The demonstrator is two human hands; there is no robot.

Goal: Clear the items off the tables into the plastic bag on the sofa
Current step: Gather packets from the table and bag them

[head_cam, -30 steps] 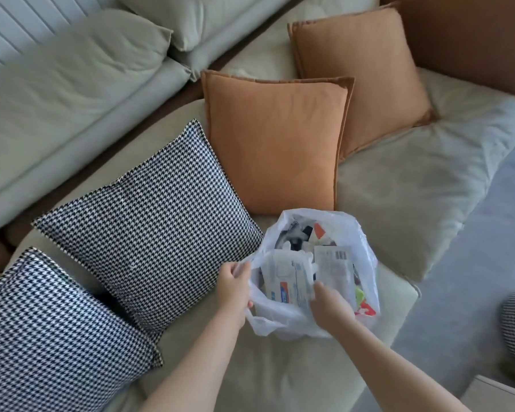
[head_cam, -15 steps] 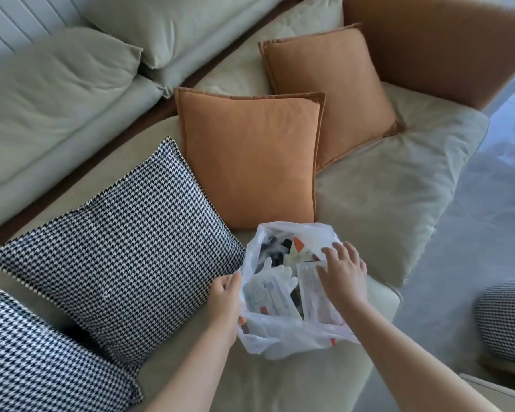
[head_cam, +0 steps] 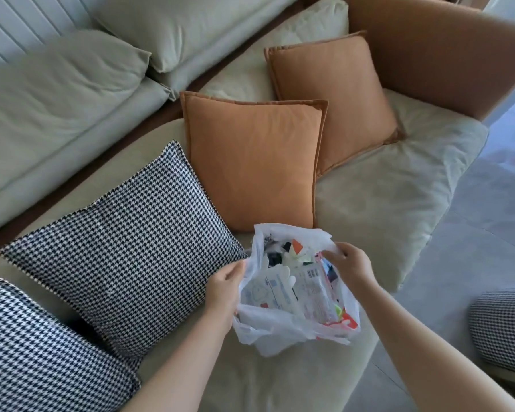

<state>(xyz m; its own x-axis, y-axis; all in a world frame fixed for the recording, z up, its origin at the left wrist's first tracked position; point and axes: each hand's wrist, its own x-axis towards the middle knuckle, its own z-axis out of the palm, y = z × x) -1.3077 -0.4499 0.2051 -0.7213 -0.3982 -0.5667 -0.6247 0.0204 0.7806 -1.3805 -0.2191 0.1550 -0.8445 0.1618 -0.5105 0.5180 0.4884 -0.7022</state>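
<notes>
Plastic bag (head_cam: 283,328), thin, crinkled and translucent white, sits near the front edge of the sofa (head_cam: 378,209) seat, its mouth facing up, stuffed with paper packets and small coloured bits. Both hands pinch its rim: left hand (head_cam: 225,288) on the left side, right hand (head_cam: 350,264) on the far right edge. Beyond lie two houndstooth cushions (head_cam: 125,248) and two plain orange cushions (head_cam: 250,162), all square and soft.

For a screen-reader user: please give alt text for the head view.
Two hands hold open a white plastic bag of packets on a pale sofa: left hand grips its left edge, right hand its right. Orange and houndstooth cushions lie behind.
</notes>
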